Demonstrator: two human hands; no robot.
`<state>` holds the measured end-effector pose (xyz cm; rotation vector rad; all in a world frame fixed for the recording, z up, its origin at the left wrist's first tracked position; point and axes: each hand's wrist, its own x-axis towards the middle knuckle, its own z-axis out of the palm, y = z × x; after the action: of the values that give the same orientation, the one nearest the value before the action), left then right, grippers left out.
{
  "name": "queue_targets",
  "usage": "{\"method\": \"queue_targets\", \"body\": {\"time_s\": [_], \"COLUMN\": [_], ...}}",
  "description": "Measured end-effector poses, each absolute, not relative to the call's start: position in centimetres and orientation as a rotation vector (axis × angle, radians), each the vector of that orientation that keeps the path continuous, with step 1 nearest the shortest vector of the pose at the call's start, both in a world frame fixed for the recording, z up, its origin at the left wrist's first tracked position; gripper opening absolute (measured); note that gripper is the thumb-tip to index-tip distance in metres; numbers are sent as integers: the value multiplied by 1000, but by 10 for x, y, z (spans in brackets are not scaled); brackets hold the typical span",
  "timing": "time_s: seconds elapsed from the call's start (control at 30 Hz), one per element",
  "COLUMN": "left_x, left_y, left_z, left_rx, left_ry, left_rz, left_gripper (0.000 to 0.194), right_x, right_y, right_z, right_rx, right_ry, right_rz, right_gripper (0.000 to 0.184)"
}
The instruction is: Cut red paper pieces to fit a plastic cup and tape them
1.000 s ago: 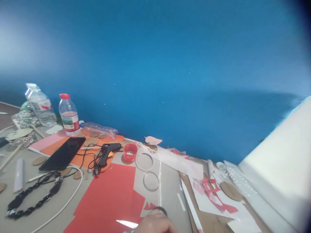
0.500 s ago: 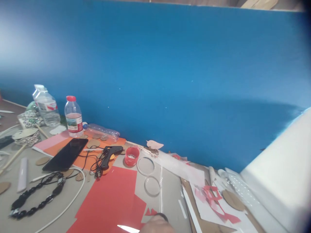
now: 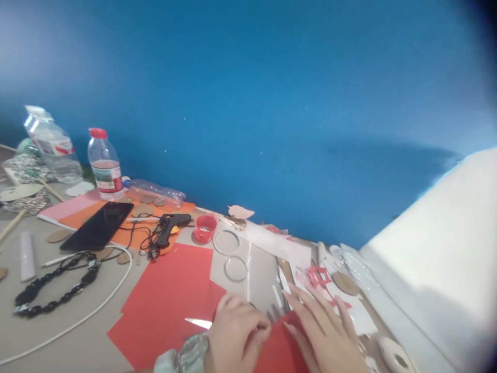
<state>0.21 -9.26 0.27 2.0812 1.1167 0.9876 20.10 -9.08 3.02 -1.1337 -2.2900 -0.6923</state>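
Observation:
Low in the view, my left hand [image 3: 237,331], with a watch [image 3: 192,355] at its wrist, is closed, thumb against curled fingers. A piece of red paper [image 3: 280,346] meets its thumb and seems pinched there. My right hand [image 3: 324,329] is spread over the right side of this paper, fingers apart and slightly blurred. Left of my left hand, a scissors blade [image 3: 198,323] shows; the hand hides most of the scissors. Larger red sheets [image 3: 171,290] lie on the table beyond it.
A glue gun [image 3: 171,228], black phone [image 3: 99,226], red tape roll [image 3: 205,228] and two clear rings [image 3: 235,268] lie ahead. At left are a black bead necklace [image 3: 58,295] and bottles [image 3: 104,166]. Red scraps [image 3: 320,276] lie right. A blue panel [image 3: 272,103] rises behind.
Both hands have come up into view with a piece of red paper between them; before, only part of one hand showed at the bottom edge. The view has tilted down slightly.

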Motion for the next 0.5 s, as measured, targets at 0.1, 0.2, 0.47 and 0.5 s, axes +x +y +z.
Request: {"method": "queue_targets", "body": {"time_s": [0.1,0.2,0.47,0.5], "left_x": [2,2,2,2], "left_y": [-101,-103,-100,-100], "left_z": [12,17,15,15], "left_rx": [2114,2120,2257,2263], "left_ry": [1119,1167,1137,1148], "left_rz": [966,892,683,672], "left_gripper": [17,19,20,20], "right_x": [194,189,185,185], "right_y": [-101,-111,-119,-119], "right_z": [19,15,18,19], "right_rx": [-1179,-1204,-1181,-1186], "right_ry": [-2324,-2221,-2296,-2294], "right_rz": [-423,-241,-245,-277], "right_gripper": [34,39,29,29]}}
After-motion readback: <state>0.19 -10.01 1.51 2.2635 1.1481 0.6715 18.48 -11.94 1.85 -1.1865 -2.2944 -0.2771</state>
